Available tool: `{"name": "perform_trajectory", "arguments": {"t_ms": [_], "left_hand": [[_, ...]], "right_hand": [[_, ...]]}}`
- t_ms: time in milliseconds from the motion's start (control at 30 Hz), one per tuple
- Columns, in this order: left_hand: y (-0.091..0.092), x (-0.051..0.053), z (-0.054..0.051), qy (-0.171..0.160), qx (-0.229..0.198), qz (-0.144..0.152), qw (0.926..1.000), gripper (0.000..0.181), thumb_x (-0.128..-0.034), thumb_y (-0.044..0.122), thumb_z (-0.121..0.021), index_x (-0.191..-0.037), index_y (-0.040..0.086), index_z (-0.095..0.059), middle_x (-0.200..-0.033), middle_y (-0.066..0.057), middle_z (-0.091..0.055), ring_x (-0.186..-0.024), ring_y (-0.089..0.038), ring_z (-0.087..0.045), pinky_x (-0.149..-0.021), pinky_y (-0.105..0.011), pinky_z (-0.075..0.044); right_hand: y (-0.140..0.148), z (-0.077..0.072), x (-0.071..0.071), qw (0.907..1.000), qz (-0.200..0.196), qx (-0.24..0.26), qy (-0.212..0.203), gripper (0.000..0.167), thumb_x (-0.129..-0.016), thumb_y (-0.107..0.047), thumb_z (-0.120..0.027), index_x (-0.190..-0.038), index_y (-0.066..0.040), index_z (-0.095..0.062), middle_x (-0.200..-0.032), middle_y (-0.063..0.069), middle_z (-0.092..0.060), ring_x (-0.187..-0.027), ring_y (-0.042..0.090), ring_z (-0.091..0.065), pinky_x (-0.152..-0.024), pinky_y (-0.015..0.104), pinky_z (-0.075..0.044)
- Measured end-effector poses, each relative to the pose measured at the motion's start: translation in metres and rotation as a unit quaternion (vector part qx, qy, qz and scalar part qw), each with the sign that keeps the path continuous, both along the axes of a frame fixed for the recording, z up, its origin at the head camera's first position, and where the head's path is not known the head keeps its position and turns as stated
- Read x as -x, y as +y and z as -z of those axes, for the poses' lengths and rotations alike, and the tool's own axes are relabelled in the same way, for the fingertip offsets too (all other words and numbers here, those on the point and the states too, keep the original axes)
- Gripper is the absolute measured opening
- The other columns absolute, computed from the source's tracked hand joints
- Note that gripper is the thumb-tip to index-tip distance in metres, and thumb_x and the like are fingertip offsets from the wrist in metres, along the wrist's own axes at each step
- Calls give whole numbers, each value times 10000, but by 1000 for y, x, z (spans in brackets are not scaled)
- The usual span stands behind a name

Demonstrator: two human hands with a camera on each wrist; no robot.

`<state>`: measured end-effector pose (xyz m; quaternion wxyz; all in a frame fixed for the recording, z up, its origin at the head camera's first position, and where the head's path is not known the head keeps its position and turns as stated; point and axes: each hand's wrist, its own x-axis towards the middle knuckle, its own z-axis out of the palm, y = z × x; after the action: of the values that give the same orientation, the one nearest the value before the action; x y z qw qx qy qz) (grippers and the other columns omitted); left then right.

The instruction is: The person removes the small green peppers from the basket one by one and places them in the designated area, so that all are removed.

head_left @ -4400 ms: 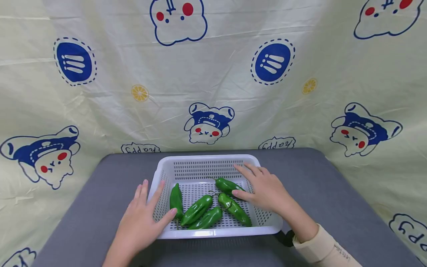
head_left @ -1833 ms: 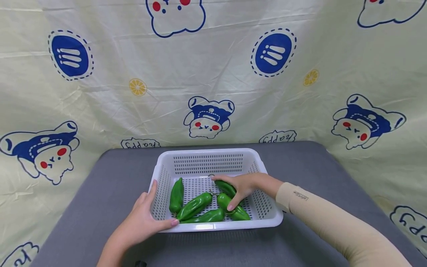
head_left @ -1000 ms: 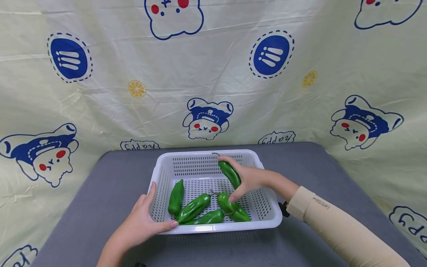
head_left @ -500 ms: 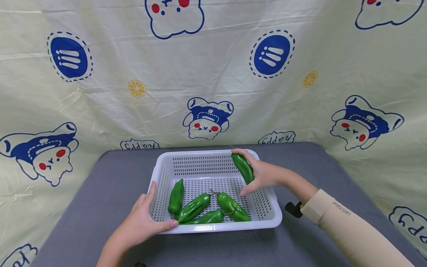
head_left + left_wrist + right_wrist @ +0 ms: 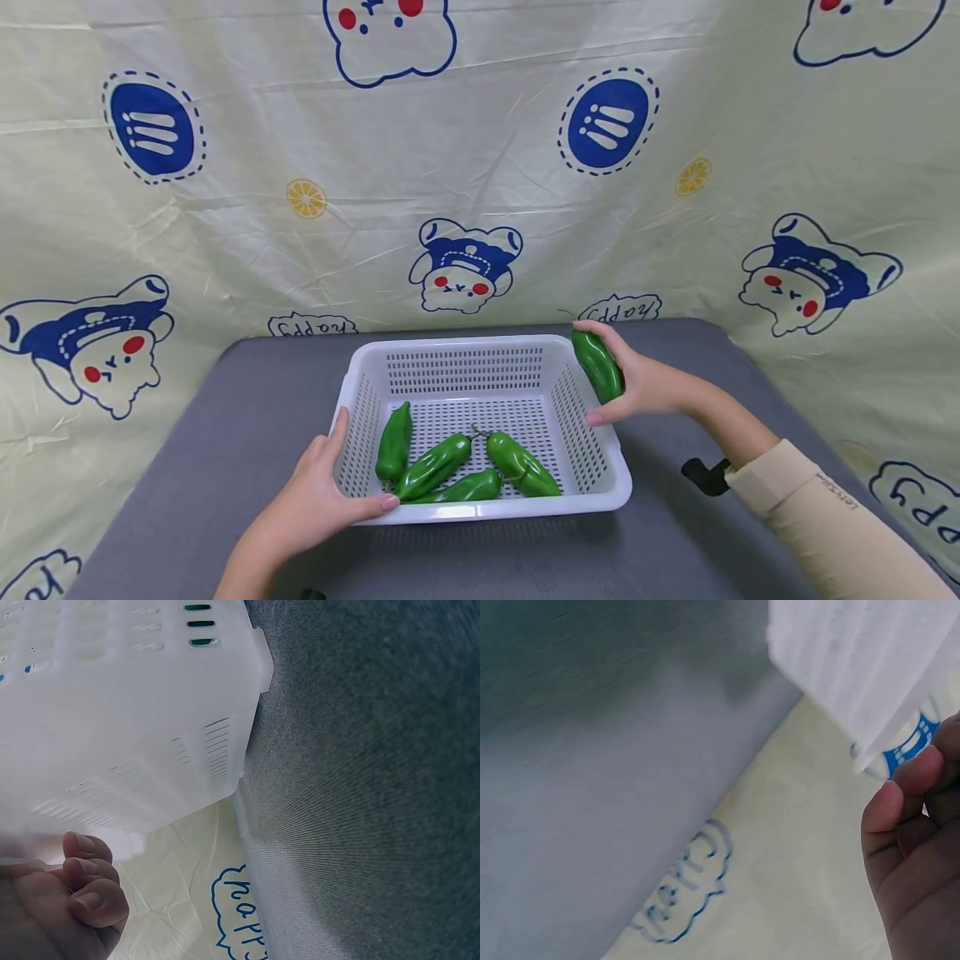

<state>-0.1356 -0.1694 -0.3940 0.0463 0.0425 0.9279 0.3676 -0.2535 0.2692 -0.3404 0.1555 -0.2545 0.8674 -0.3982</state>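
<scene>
Fingers of the left hand (image 5: 318, 487) curl round the near-left corner of a white, rectangular plastic basket (image 5: 510, 507) with slotted walls, which stands on a grey desk (image 5: 255, 400). Inside, four glossy, elongated green peppers (image 5: 435, 467) lie toward the near and left sides, while farther off, over the right rim near the far corner, the right hand's (image 5: 641, 379) fingers grip a fifth glossy green pepper (image 5: 597, 364) with a thin stem. Behind the desk hangs a pale sheet (image 5: 480, 150) printed with blue-and-red cartoon figures.
</scene>
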Motion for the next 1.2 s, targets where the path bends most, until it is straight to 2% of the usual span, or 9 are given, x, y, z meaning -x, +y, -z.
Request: {"name": "perform_trajectory", "arguments": {"t_ms": [200, 333, 667, 800, 933, 1067, 1200], "left_hand": [[-1, 1, -1, 19, 7, 51, 10000, 1345, -670, 592, -843, -1607, 142, 11, -1374, -213, -410, -1192, -291, -443, -1020, -519, -417], [-1, 1, -1, 42, 25, 62, 10000, 1344, -671, 590, -843, -1606, 134, 7, -1363, -215, -417, -1190, -292, -442, -1020, -520, -415], [-2, 0, -1, 18, -21, 67, 10000, 1343, -673, 583, -845, -1606, 136, 10, -1364, -215, -413, -1194, -293, -436, -1021, -520, -412], [-2, 0, -1, 22, -14, 76, 10000, 1340, -677, 584, -843, -1606, 136, 12, -1373, -216, -409, -1203, -293, -427, -1023, -521, -408], [-2, 1, -1, 69, 72, 93, 9999, 1341, -675, 596, -838, -1606, 126, 7, -1369, -215, -417, -1193, -291, -426, -1015, -521, -411], [-2, 1, 0, 87, 117, 102, 9998, 1343, -674, 603, -835, -1605, 125, 7, -1370, -213, -421, -1195, -293, -422, -1015, -527, -409], [-2, 1, 0, 24, 66, 98, 9999, 1345, -676, 607, -833, -1605, 143, 21, -1389, -210, -407, -1215, -297, -413, -1027, -535, -400]], "right_hand": [[36, 13, 0, 9983, 366, -405, 221, 1187, -736, -266, -878, -1554, -318, -18, -1333, 216, -311, -991, 308, -499, -711, 389, -520], [55, 23, 1, 9952, 603, -751, 190, 1160, -749, -296, -866, -1551, -315, -28, -1306, 227, -325, -954, 293, -492, -706, 390, -483], [72, 42, 5, 9845, 718, -1588, -217, 1171, -771, -374, -840, -1565, -234, 10, -1399, 273, -293, -1115, 355, -449, -799, 403, -456], [70, 50, 4, 9763, 722, -2027, -237, 1186, -756, -452, -838, -1567, -216, -5, -1413, 268, -345, -1102, 330, -480, -844, 457, -454], [67, 56, 2, 9685, 644, -2397, -185, 1203, -736, -496, -840, -1570, -173, -37, -1320, 242, -466, -1022, 287, -515, -825, 468, -452], [64, 61, 0, 9530, 644, -2960, -88, 1213, -709, -569, -829, -1567, -163, -75, -1096, 164, -563, -917, 255, -524, -762, 434, -431], [61, 66, 0, 9387, 674, -3379, -107, 1221, -686, -645, -805, -1565, -170, -103, -1042, 135, -569, -892, 250, -522, -755, 423, -418]]}}
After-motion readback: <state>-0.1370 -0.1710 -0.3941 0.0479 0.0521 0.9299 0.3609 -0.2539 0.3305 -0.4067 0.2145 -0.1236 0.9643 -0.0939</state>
